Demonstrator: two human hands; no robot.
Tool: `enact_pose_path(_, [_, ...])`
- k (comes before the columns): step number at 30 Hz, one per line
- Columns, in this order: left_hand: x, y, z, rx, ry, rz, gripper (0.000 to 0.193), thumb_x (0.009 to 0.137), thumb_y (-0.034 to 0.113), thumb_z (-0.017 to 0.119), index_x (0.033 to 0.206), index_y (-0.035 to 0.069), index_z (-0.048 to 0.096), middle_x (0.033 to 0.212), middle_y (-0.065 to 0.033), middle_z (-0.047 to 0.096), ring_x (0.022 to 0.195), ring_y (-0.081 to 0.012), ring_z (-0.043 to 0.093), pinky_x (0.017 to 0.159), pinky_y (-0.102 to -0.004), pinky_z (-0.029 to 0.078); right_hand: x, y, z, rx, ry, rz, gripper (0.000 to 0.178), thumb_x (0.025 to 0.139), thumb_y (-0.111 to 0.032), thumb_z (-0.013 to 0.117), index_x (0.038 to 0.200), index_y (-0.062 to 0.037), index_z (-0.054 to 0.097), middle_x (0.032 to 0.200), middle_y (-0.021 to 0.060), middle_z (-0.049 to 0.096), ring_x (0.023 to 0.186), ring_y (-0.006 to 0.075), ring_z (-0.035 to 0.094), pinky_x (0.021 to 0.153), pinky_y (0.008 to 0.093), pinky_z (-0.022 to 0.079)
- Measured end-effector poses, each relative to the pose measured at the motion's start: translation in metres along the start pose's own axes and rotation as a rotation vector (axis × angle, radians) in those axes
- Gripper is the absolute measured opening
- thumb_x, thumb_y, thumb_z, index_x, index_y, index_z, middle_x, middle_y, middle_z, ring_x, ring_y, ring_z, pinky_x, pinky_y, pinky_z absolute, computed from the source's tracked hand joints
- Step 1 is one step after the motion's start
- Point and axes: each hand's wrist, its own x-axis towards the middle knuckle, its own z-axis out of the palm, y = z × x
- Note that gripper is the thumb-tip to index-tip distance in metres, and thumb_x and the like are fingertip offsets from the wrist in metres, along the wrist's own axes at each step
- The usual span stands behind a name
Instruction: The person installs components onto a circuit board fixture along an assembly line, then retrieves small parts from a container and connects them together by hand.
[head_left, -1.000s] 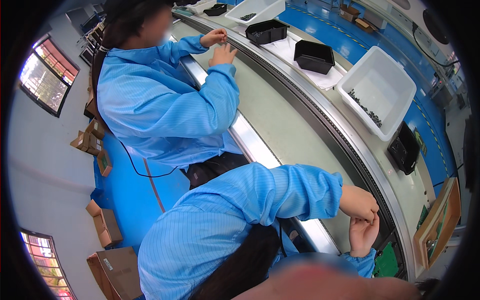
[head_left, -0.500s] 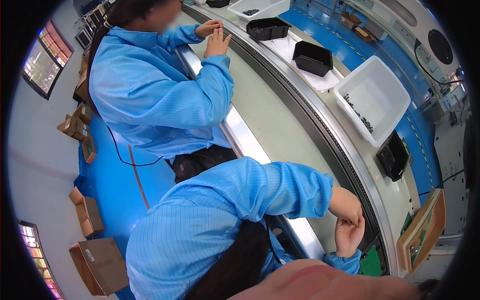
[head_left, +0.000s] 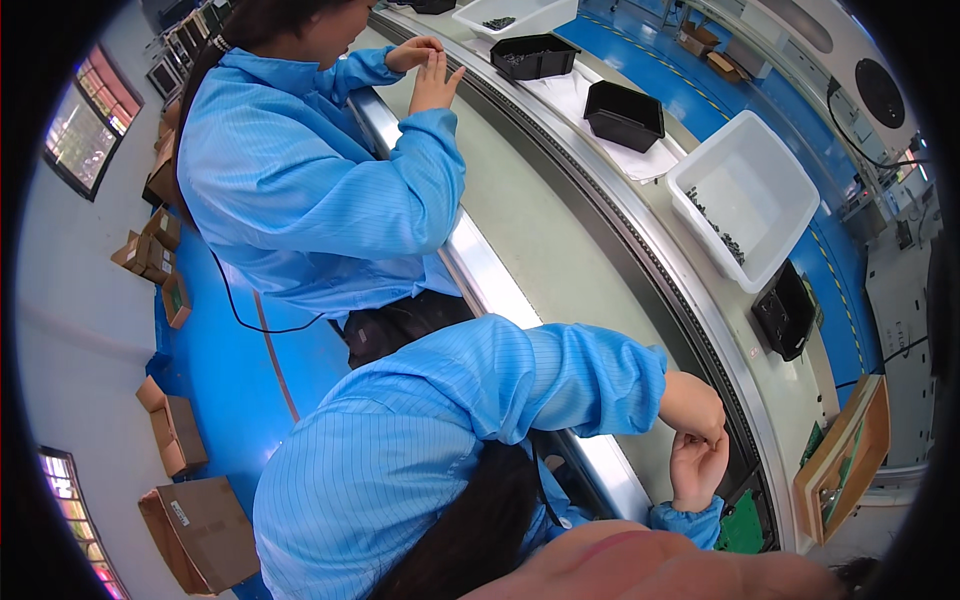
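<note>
Neither of my hands shows; only a blurred pinkish shape (head_left: 640,565) fills the lower edge. A co-worker in a blue coat (head_left: 450,430) sits just in front of me, dark hair toward the camera. That person's two hands (head_left: 698,445) are held close together at the edge of the long green-grey belt (head_left: 540,230), just above a green circuit board (head_left: 745,525). Whether they pinch something is too small to tell. A second co-worker in a blue coat (head_left: 310,180) sits farther along, both hands (head_left: 425,65) raised over the belt.
Past the belt stand a white bin (head_left: 745,195) with small dark parts, two black trays (head_left: 622,112) (head_left: 530,55) and a black device (head_left: 785,310). A wooden-framed panel (head_left: 845,460) lies at the right. Cardboard boxes (head_left: 200,530) sit on the blue floor at the left.
The view has swung so both co-workers sit lower and larger in the picture. The near co-worker's hands stay together at the belt edge; the far co-worker's hands stay raised.
</note>
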Motion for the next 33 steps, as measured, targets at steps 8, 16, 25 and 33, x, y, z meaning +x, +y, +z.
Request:
enact_pose_path(8, [-0.001,-0.001,0.006,-0.155,0.022,-0.145,0.016,0.077,0.015,0.054,0.084,0.006,0.065,0.084,-0.0047,0.064,0.069,-0.0247,0.057,0.06,-0.035,0.047,0.001,0.002,-0.006,0.015,0.011,-0.019,0.028,0.092,-0.017,0.035,0.103,0.0043,0.05,0.096,0.0128,0.058,0.086,0.0193,0.057,0.081,0.0297,0.047])
enact_pose_path(16, [0.0,0.006,-0.003,-0.184,-0.017,-0.212,0.015,0.073,0.008,0.058,0.085,0.01,0.066,0.082,-0.0026,0.063,0.07,-0.023,0.058,0.059,-0.0344,0.049,0.002,0.0,-0.007,0.004,0.012,-0.019,0.028,0.092,-0.016,0.034,0.104,0.0038,0.049,0.096,0.0129,0.058,0.086,0.0195,0.057,0.081,0.0303,0.047])
enact_pose_path(25, [0.0,0.002,0.002,-0.048,0.055,-0.087,0.013,0.073,0.009,0.058,0.084,0.009,0.066,0.082,-0.0024,0.063,0.068,-0.0228,0.058,0.059,-0.0345,0.048,0.0,0.001,-0.002,0.011,0.052,-0.03,0.028,0.092,-0.016,0.033,0.104,0.0031,0.049,0.098,0.013,0.058,0.087,0.0196,0.057,0.081,0.031,0.048])
enact_pose_path(33, [0.0,-0.002,0.006,0.043,0.071,-0.011,0.013,0.075,0.013,0.057,0.083,0.006,0.064,0.079,-0.0044,0.062,0.069,-0.0243,0.055,0.059,-0.0348,0.046,0.003,0.0,-0.011,0.017,-0.005,-0.015,0.029,0.093,-0.017,0.033,0.105,0.0036,0.049,0.099,0.0132,0.058,0.087,0.0201,0.057,0.081,0.0314,0.048])
